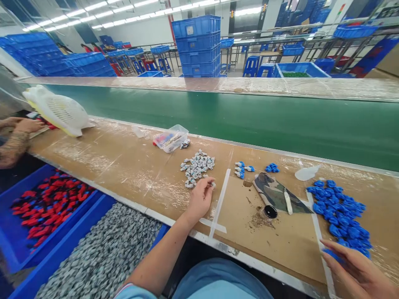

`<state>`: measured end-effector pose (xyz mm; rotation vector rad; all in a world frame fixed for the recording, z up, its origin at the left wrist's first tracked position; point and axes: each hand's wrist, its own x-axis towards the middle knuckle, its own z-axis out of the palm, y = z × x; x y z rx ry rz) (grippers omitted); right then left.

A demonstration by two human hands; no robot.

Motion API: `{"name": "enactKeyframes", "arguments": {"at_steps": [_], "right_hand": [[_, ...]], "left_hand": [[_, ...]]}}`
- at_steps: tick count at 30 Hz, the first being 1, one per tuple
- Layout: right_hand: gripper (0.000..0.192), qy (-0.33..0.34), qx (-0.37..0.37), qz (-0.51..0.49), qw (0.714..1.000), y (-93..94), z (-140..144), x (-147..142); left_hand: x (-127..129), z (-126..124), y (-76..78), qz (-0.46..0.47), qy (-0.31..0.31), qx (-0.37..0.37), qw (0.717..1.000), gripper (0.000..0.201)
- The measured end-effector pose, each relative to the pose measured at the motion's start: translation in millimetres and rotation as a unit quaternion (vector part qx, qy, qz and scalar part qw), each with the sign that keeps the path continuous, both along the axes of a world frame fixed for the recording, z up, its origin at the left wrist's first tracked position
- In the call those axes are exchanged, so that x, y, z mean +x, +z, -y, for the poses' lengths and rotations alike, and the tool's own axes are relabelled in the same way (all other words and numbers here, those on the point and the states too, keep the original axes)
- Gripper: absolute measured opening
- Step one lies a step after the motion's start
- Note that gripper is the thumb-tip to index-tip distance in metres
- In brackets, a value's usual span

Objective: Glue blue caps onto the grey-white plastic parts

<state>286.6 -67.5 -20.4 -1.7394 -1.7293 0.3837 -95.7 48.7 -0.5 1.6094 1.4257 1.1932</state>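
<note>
Left hand [201, 197] sits mid-bench just below the pile of small grey-white plastic parts [197, 167], fingertips pinched on one grey piece [213, 184] at the pile's near edge; right hand [358, 270] is at the near right edge of the workbench [124, 166], fingers loosely spread over the near end of the blue parts heap [339, 214], can't tell if it actually grips one. Parts look light, stiff and a bit slick, probably a two-finger pinch across the body, one at a time. Camo pouch [276, 194] and black cap [270, 211] lie between the piles; clear box [171, 138] further back.
</note>
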Motion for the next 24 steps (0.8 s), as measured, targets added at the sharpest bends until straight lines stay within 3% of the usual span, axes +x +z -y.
{"name": "enactKeyframes", "arguments": {"at_steps": [3,7,14,24], "right_hand": [[0.034,0.013,0.013,-0.047,0.999,21.5,-17,-35],[0.026,0.061,0.018,-0.082,0.995,35.3,-40,-69],[0.02,0.116,0.094,0.055,0.987,50.4,-60,-92],[0.02,0.153,0.108,0.108,0.976,43.7,-67,-94]], "left_hand": [[25,15,5.8,0.213,-0.073,-0.157,0.961,0.025],[55,31,6.1,0.323,-0.125,-0.273,0.897,0.036],[78,40,0.7,0.331,-0.156,-0.314,0.876,0.037],[78,41,2.6,0.402,-0.131,-0.34,0.84,0.045]]}}
